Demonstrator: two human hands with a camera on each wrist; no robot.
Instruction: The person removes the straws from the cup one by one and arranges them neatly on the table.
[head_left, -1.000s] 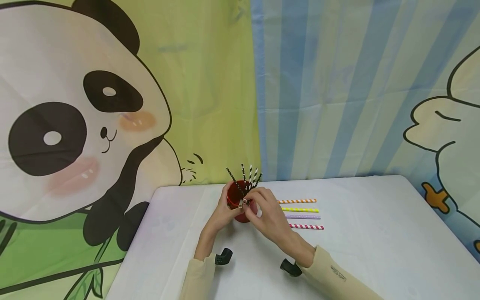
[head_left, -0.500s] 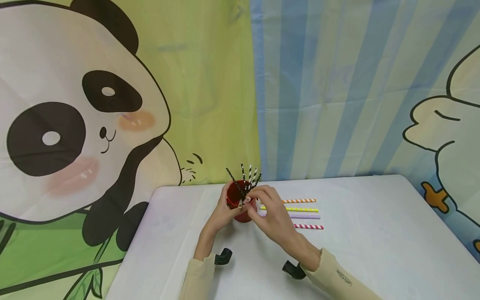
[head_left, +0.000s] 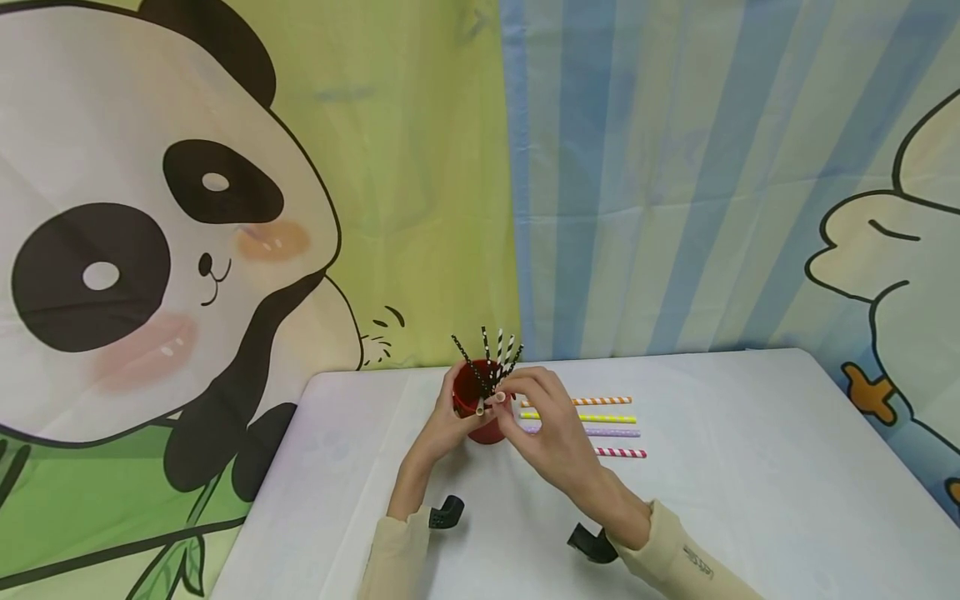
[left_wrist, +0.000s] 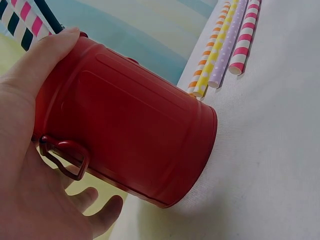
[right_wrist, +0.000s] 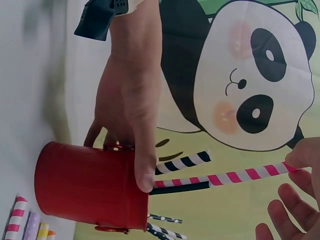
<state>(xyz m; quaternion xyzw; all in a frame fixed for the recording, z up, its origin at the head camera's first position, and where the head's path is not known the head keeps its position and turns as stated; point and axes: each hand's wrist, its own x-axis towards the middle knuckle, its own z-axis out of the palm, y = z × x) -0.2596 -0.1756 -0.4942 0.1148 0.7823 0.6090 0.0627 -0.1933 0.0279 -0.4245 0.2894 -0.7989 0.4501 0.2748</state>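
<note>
A red metal cup (head_left: 487, 431) with small side handles is gripped around its rim by my left hand (head_left: 442, 425), its thumb near the straws. Several black-and-white straws (right_wrist: 185, 163) stick out of the cup. My right hand (head_left: 551, 429) pinches the end of a pink-and-white striped straw (right_wrist: 250, 174) between thumb and finger; the straw slants out of the cup mouth in the right wrist view. In the left wrist view the cup (left_wrist: 125, 120) is seen from its side, and the left hand's lower fingers extend past the handle.
Right of the cup lie an orange-striped straw (head_left: 611, 401), a yellow straw (head_left: 611, 419), a lilac dotted straw (head_left: 615, 433) and a pink-striped straw (head_left: 622, 453) on the white table (head_left: 750, 467). A printed panda curtain (head_left: 420, 167) hangs behind.
My right hand has moved slightly to the right, and the straw end it pinches has shifted right with it. My left hand and the cup have stayed nearly still.
</note>
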